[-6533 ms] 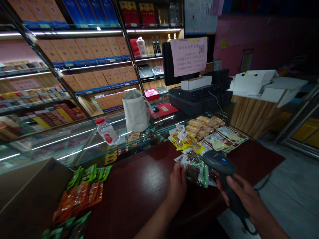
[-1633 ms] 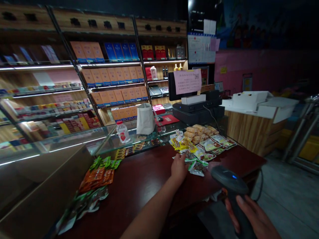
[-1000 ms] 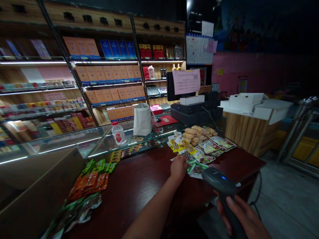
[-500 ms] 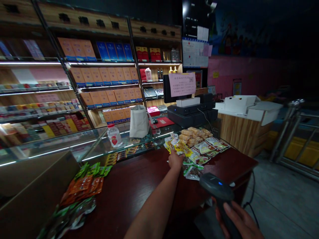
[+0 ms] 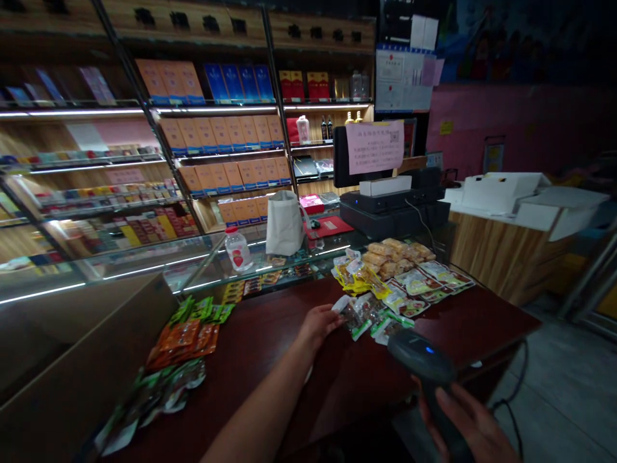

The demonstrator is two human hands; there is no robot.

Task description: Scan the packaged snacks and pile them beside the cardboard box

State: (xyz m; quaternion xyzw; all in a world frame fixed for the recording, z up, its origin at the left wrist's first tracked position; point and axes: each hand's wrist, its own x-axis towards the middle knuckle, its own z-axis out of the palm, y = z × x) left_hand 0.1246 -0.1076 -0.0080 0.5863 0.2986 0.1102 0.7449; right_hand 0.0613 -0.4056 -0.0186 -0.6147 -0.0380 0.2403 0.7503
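My left hand [image 5: 315, 326] lies on the dark red wooden counter [image 5: 270, 373], its fingertips at the end of a clear snack packet [image 5: 359, 314] and holding nothing I can see. Around that packet sit yellow packets [image 5: 359, 276], green-edged packets [image 5: 393, 326] and a heap of golden baked snacks [image 5: 390, 258]. My right hand [image 5: 465, 421] is low at the counter's near edge, closed around the grip of a black barcode scanner [image 5: 421, 360]. A small blue light glows on the scanner's top.
Orange and green packets [image 5: 180, 347] lie at the counter's left, beside a cardboard box [image 5: 81, 360]. Behind stand a glass display case [image 5: 144, 270], a plastic bottle [image 5: 238, 251], a white tote bag [image 5: 284, 224] and a cash register [image 5: 393, 209]. Stocked shelves rise behind.
My left hand has slid left, from the yellow packets to the end of the clear packet. The scanner stays in my right hand, and the whole view has shifted slightly with my head.
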